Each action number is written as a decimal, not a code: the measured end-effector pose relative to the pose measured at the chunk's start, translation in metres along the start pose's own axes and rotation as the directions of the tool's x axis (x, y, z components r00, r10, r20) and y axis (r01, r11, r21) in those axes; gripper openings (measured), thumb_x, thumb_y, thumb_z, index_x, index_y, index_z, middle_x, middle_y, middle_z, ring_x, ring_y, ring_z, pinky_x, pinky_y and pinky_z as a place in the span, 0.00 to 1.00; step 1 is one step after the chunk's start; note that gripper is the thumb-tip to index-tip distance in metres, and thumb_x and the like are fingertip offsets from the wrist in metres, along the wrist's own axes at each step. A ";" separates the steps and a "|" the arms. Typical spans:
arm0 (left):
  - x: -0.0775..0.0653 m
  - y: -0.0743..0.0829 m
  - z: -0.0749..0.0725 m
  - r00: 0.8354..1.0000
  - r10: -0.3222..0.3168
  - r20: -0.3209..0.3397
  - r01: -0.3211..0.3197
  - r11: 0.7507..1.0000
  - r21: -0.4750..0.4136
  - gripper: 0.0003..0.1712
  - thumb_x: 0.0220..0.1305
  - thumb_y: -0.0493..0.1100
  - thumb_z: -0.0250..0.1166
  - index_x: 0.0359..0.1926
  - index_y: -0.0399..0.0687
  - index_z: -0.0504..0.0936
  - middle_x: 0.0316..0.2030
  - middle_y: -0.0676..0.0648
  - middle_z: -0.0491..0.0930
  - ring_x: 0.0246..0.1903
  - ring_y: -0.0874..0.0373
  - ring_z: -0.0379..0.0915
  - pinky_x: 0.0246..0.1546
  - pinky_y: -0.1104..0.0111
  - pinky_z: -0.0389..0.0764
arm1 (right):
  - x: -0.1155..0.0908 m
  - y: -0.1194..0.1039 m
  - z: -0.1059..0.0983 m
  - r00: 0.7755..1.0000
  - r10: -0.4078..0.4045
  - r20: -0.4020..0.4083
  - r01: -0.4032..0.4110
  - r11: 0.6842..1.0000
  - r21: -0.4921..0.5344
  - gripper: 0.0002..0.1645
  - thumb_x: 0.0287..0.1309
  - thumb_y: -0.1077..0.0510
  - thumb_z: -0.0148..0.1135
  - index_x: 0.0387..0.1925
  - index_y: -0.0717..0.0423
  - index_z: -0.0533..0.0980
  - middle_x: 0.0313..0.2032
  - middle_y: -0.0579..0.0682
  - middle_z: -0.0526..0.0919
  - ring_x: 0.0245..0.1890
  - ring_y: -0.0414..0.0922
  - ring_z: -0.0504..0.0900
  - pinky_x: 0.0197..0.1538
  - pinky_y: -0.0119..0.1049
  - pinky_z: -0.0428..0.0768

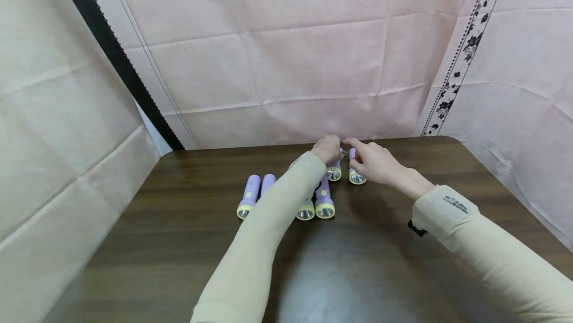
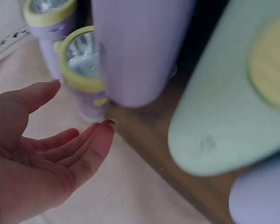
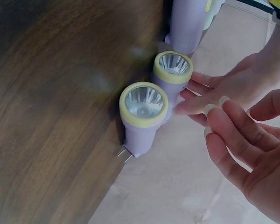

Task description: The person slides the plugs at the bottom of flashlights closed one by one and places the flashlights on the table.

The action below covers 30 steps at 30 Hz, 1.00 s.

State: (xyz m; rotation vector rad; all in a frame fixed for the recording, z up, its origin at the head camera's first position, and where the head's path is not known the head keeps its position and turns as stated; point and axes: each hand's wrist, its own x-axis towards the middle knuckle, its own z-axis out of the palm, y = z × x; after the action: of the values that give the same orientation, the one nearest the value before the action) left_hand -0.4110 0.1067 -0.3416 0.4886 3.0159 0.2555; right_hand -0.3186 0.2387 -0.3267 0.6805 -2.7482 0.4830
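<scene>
Two purple flashlights with yellow rims stand out toward the far edge of the table: a left one (image 1: 334, 173) and a right one (image 1: 356, 177). My left hand (image 2: 42, 158) reaches in beside the left one, thumb and fingers spread apart, fingertips right at its body. On the far side of the right flashlight (image 3: 143, 109), which shows two metal prongs at its tail, my right hand (image 3: 252, 154) hovers with loosely bent fingers and holds nothing. In the head view the right hand (image 1: 373, 161) overlaps part of that flashlight.
Nearer me lies a row of flashlights, among them a purple one (image 1: 249, 196) at its left, a pale green one (image 1: 306, 210) and a purple one (image 1: 324, 202) at its right. My left sleeve (image 1: 259, 233) covers part of the row. A pale cloth (image 1: 286, 64) hangs behind the table (image 1: 179, 253).
</scene>
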 end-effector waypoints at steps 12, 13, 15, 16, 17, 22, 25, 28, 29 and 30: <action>-0.001 -0.003 0.011 0.996 -0.088 0.020 0.089 0.995 -0.047 0.28 0.61 0.48 0.64 0.57 0.42 0.65 0.52 0.44 0.77 0.48 0.52 0.78 0.48 0.63 0.77 | -0.003 -0.002 -0.001 0.999 0.043 0.003 -0.043 0.999 0.003 0.30 0.56 0.62 0.54 0.62 0.57 0.68 0.22 0.45 0.79 0.20 0.39 0.71 0.25 0.34 0.69; 0.000 -0.005 0.012 0.996 -0.082 0.020 0.083 0.995 -0.049 0.27 0.62 0.47 0.63 0.57 0.42 0.64 0.51 0.43 0.76 0.47 0.52 0.78 0.48 0.63 0.77 | -0.004 -0.002 0.000 0.999 0.042 0.002 -0.042 0.999 0.006 0.30 0.55 0.62 0.54 0.62 0.57 0.68 0.22 0.45 0.78 0.20 0.39 0.71 0.25 0.34 0.68; 0.001 -0.009 0.013 0.997 -0.073 0.014 0.074 0.996 -0.055 0.25 0.62 0.46 0.61 0.56 0.42 0.65 0.50 0.43 0.77 0.45 0.51 0.77 0.46 0.63 0.77 | -0.005 -0.002 0.003 0.999 0.037 0.002 -0.037 0.999 0.012 0.30 0.55 0.62 0.54 0.61 0.57 0.68 0.20 0.44 0.77 0.19 0.39 0.70 0.24 0.34 0.67; 0.001 -0.012 0.013 0.998 -0.068 0.011 0.069 0.996 -0.057 0.24 0.62 0.46 0.61 0.56 0.42 0.65 0.50 0.43 0.77 0.45 0.51 0.77 0.46 0.62 0.77 | -0.005 -0.002 0.004 0.999 0.033 0.001 -0.033 0.999 0.014 0.29 0.55 0.62 0.55 0.61 0.58 0.69 0.19 0.44 0.76 0.18 0.39 0.69 0.24 0.34 0.67; 0.001 -0.014 0.013 0.998 -0.061 0.003 0.061 0.996 -0.062 0.24 0.62 0.46 0.61 0.55 0.42 0.66 0.49 0.43 0.77 0.44 0.51 0.77 0.46 0.62 0.77 | -0.006 -0.002 0.005 1.000 0.029 -0.002 -0.029 0.999 0.016 0.29 0.55 0.62 0.55 0.61 0.58 0.69 0.19 0.44 0.75 0.18 0.39 0.68 0.24 0.34 0.66; 0.001 -0.024 0.004 0.998 0.004 -0.061 -0.010 0.994 -0.106 0.23 0.59 0.45 0.63 0.52 0.41 0.67 0.46 0.43 0.77 0.42 0.51 0.77 0.45 0.61 0.78 | -0.008 0.003 0.004 0.999 0.028 -0.038 -0.028 1.000 0.012 0.26 0.55 0.62 0.55 0.58 0.58 0.71 0.19 0.44 0.74 0.17 0.39 0.67 0.24 0.35 0.65; 0.002 -0.027 -0.005 0.994 0.051 -0.099 -0.061 0.992 -0.108 0.24 0.58 0.44 0.64 0.52 0.41 0.68 0.45 0.43 0.78 0.42 0.51 0.77 0.45 0.62 0.79 | -0.009 0.006 0.000 0.998 0.032 -0.057 -0.032 0.999 0.010 0.27 0.54 0.63 0.55 0.59 0.58 0.70 0.21 0.46 0.79 0.19 0.40 0.71 0.27 0.37 0.69; 0.001 -0.029 -0.013 0.989 0.093 -0.119 -0.106 0.988 -0.115 0.24 0.57 0.43 0.65 0.52 0.40 0.69 0.43 0.43 0.79 0.41 0.51 0.78 0.43 0.63 0.80 | -0.010 0.008 -0.004 0.997 0.030 -0.069 -0.030 1.000 0.004 0.29 0.54 0.63 0.55 0.60 0.59 0.70 0.24 0.47 0.82 0.22 0.41 0.74 0.30 0.40 0.72; 0.000 -0.030 -0.016 0.986 0.106 -0.127 -0.120 0.987 -0.111 0.23 0.56 0.43 0.65 0.51 0.41 0.70 0.42 0.43 0.79 0.41 0.51 0.78 0.42 0.63 0.80 | -0.010 0.008 -0.006 0.997 0.031 -0.068 -0.031 1.000 0.000 0.29 0.53 0.63 0.55 0.60 0.59 0.69 0.24 0.48 0.82 0.22 0.42 0.74 0.30 0.40 0.72; 0.000 -0.030 -0.018 0.984 0.119 -0.133 -0.134 0.985 -0.109 0.22 0.56 0.42 0.65 0.50 0.41 0.71 0.42 0.43 0.79 0.40 0.51 0.78 0.42 0.63 0.80 | -0.010 0.008 -0.007 0.997 0.033 -0.066 -0.033 0.999 -0.004 0.30 0.53 0.63 0.54 0.61 0.59 0.69 0.25 0.48 0.82 0.22 0.42 0.74 0.30 0.40 0.72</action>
State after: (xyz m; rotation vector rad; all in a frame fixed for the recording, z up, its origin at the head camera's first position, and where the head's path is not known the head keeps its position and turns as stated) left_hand -0.4218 0.0754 -0.3291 0.6790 3.0703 0.4871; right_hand -0.3132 0.2524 -0.3256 0.6076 -2.7021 0.4957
